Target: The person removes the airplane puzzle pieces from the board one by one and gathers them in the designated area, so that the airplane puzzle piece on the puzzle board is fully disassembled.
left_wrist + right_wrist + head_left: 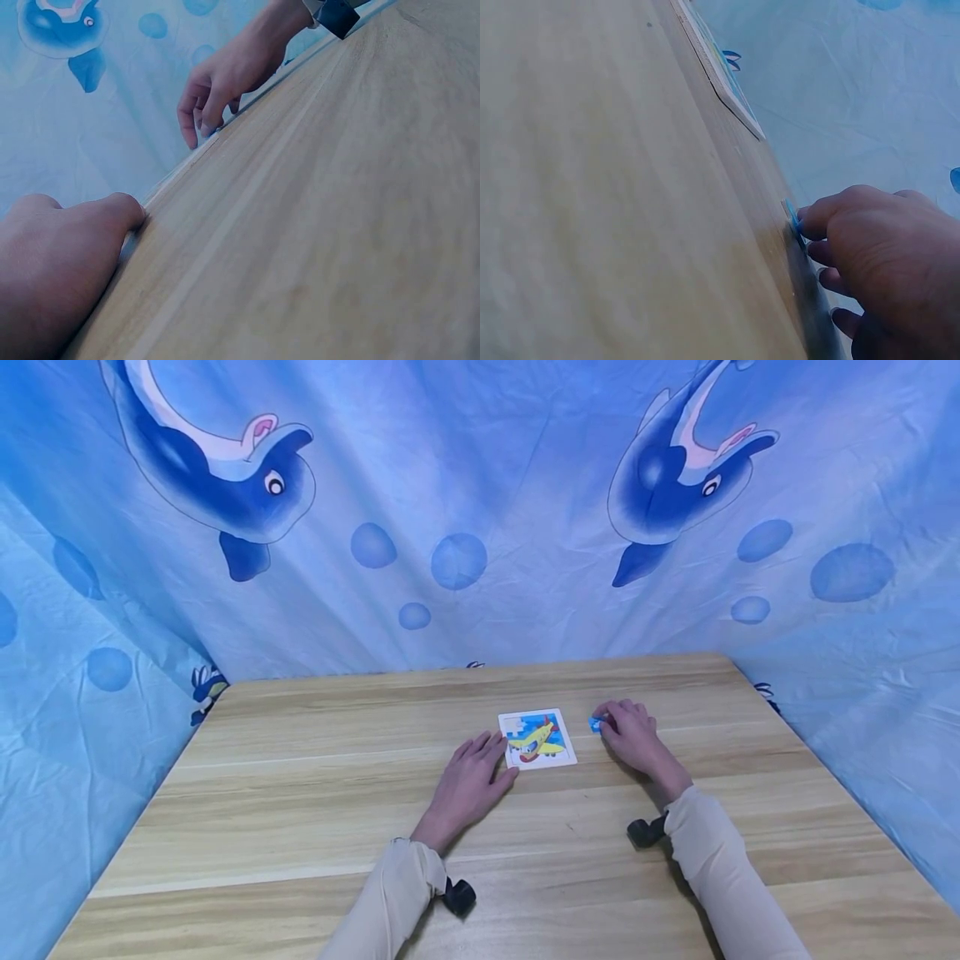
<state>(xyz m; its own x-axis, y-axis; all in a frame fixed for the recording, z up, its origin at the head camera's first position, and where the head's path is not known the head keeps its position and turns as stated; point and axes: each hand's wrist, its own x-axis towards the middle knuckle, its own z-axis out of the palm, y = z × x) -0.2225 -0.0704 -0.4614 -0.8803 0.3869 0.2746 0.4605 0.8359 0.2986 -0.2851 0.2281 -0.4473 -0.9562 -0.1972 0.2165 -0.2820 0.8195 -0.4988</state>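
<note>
A square jigsaw puzzle board [569, 754] with a white border and a yellow airplane on blue lies on the table; a pale gap [515, 725] shows at its upper left. My left hand [468, 781] rests on the table with fingers extended, its fingertips at the board's left edge and its thumb by the lower left corner. To the right of the board, my right hand [633, 737] pinches a small blue puzzle piece [595, 724] between thumb and fingers. The right wrist view has this piece [793, 217] low at the tabletop, partly covered by the fingers.
The wooden table [300, 793] stretches out on both sides of the hands. Behind it hangs a blue curtain [510, 593] printed with dolphins and bubbles. Black cameras [459, 897] are strapped at both sleeve cuffs, close above the tabletop.
</note>
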